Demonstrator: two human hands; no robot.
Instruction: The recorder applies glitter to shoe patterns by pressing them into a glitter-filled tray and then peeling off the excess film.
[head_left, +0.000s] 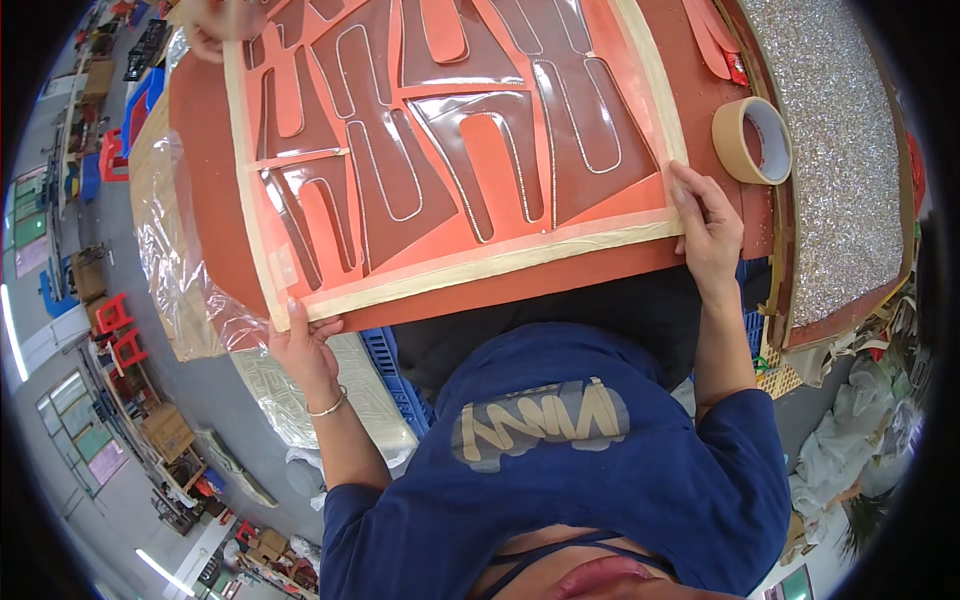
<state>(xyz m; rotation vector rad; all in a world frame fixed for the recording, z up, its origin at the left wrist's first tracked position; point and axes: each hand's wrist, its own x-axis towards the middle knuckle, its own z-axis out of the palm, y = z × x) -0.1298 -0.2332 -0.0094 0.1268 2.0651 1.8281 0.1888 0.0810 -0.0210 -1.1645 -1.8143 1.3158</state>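
A coral sheet [590, 222] edged with cream masking tape lies over a reddish-brown board [480, 297]. Clear, shiny film panels [465, 100] with rows of small sparkling stones along their curved outlines cover its middle. At the sheet's near left corner, my left hand [308, 350] is closed on the taped edge, thumb on top and fingers beneath. My right hand [712, 228] pinches the near right corner in the same way, its fingertips partly hidden. Another person's hand [210, 28], blurred, is at the sheet's far left corner.
A roll of tan masking tape [752, 140] rests on the board to the right. Beyond it stands a panel covered in silver glitter stones [845, 170]. Crumpled clear plastic [180, 240] hangs at the left edge. Below are a blue crate [395, 375] and red stools [125, 345].
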